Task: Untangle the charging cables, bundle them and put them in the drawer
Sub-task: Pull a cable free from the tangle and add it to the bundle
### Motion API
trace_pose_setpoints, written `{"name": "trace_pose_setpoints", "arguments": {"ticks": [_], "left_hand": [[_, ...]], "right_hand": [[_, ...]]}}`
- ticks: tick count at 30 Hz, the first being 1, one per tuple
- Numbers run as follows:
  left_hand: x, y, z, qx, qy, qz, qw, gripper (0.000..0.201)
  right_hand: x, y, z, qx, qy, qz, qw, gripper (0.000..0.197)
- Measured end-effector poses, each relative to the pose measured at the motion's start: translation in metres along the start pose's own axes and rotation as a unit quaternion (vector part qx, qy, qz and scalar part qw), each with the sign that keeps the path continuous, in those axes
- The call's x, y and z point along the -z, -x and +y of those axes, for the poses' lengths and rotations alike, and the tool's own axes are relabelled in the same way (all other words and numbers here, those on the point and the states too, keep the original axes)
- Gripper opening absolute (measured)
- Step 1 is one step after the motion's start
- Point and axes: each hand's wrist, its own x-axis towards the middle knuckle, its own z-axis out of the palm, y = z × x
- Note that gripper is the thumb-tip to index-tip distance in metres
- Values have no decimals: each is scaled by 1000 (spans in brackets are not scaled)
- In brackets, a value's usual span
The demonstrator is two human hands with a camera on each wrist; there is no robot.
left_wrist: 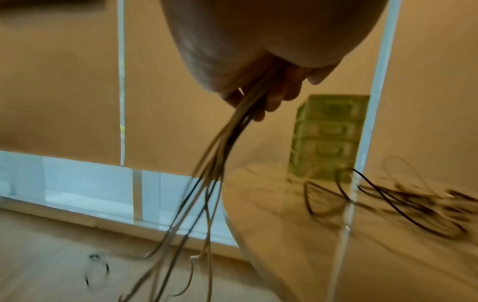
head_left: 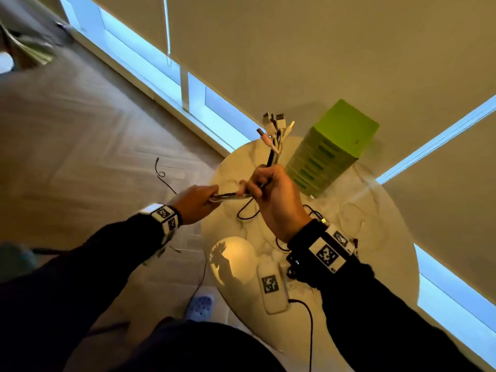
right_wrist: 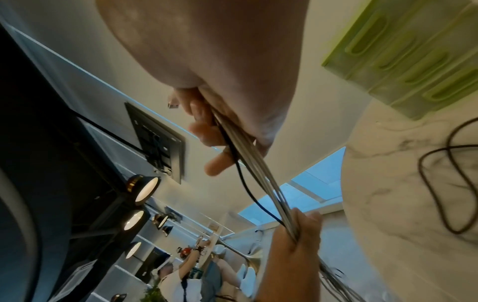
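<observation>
From the head camera, the right hand (head_left: 276,200) is fisted round a gathered bunch of black and white charging cables (head_left: 272,146) (plug ends fanning above it), over the round marble-topped table (head_left: 375,218) beside the green plastic drawer tower (head_left: 335,146), while the left hand (head_left: 193,204) pinches the same bunch. The left wrist camera shows fingers (left_wrist: 269,104) curled round strands trailing floorward. The right wrist camera shows fingers (right_wrist: 204,126) wrapped round the taut strands

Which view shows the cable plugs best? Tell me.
Head view: the plugs fan out above the right hand, clear of it. The right wrist view shows only one beyond the fingers; the left wrist view shows none clearly.
</observation>
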Motion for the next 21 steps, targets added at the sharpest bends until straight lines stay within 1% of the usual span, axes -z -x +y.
{"name": "trace_pose_setpoints", "arguments": {"ticks": [2,3,5,6,7,9,10,11,12,14,15,17,19,21], "left_hand": [[-32,16,6,-1,61,-74,995,25],[-43,21,9,2,84,-119,989,29],[-53,29,16,3,109,-196,975,48],[-52,31,21,9,135,-219,966,56],[-49,32,27,17,186,-231,955,63],[-37,29,41,41,320,-209,923,82],[-32,24,51,45,373,-197,905,89],[-28,19,63,39,405,-191,893,92],[-24,13,78,17,413,-195,889,90],[-18,2,112,-40,401,-206,892,71],[-17,-5,131,-61,403,-212,888,63],[-18,-19,158,-69,441,-195,873,50],[-21,-32,174,-67,482,-169,857,38],[-24,-41,188,-68,489,-176,852,31]], "right_hand": [[11,-3,13,-17,-9,39,999,28],[18,-2,19,-22,-2,50,998,28],[33,0,25,-30,37,64,997,28],[41,2,26,-33,57,68,996,28],[50,4,27,-36,70,70,994,29],[64,8,26,-44,85,74,993,32],[71,11,26,-48,84,76,992,32],[76,14,25,-51,79,72,993,33],[81,18,25,-52,73,69,994,33],[88,24,26,-59,66,62,994,35],[92,27,27,-62,60,63,994,33],[98,34,28,-68,55,56,995,26],[105,41,26,-72,64,47,994,27],[115,48,22,-74,52,42,995,27]]}}
